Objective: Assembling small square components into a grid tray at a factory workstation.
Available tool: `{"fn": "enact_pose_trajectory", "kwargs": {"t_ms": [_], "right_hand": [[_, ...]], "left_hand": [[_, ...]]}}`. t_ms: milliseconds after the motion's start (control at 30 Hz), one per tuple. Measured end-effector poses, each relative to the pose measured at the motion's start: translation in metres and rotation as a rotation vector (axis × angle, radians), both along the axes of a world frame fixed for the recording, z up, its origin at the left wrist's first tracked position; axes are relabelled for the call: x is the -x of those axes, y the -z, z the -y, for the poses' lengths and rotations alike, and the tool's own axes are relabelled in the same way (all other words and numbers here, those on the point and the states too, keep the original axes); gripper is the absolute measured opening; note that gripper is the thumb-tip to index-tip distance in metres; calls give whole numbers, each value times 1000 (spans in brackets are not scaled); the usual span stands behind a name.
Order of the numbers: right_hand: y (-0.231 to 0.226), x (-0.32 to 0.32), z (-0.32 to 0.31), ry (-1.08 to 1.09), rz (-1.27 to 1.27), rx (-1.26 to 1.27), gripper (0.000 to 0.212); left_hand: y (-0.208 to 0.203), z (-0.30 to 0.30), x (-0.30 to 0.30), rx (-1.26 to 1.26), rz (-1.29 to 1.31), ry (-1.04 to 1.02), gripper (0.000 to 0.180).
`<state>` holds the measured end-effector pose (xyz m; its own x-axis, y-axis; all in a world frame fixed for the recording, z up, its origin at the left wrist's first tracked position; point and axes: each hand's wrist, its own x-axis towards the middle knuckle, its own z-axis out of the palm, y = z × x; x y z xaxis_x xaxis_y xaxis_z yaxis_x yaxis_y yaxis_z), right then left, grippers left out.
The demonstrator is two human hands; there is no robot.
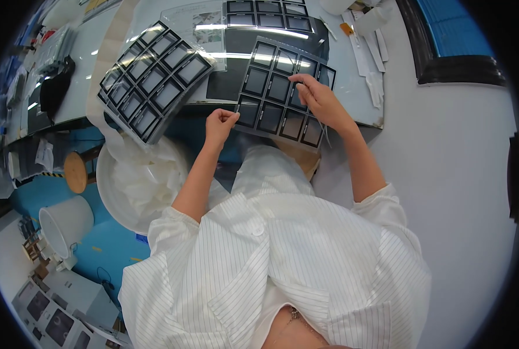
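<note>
A clear sheet with a grid of dark, black-framed rectangular panels (269,118) lies at the table's front edge, its near side reaching past the edge toward me. My left hand (221,127) pinches the sheet's near left corner between thumb and fingers. Over the sheet's right half is my right hand (319,103), index finger reaching forward and the other fingers curled in. Whatever its fingertips may hold is too small to make out. To the left, a stack of similar panel sheets (154,81) sits tilted, overhanging the table edge.
Another panel sheet (268,14) lies farther back on the glass-topped table (352,110). White strips (376,58) rest at the right. Below the table's left part stands a white bin (105,180) of crumpled film, beside a wooden stool (75,172). A white wall (445,174) rises on my right.
</note>
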<state>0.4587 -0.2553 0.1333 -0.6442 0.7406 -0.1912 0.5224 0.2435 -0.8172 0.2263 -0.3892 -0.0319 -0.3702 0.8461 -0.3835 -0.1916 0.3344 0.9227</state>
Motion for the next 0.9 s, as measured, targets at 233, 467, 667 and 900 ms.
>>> {"fn": "enact_pose_trajectory", "kwargs": {"t_ms": [233,467,667,900], "right_hand": [[1,11,31,-108,-36,-112,19],[9,24,49,-29,-52,-270,11],[24,32,31,259,100,-555,16],[28,38,19,133,126,-866,35]], "left_hand": [[-18,-18,-3,59,-34,186,29],[-33,-58,12,279,369,434,33],[-27,-62,-9,14,528,432,19],[-63,-68,-33,-209,530,434,28]]}}
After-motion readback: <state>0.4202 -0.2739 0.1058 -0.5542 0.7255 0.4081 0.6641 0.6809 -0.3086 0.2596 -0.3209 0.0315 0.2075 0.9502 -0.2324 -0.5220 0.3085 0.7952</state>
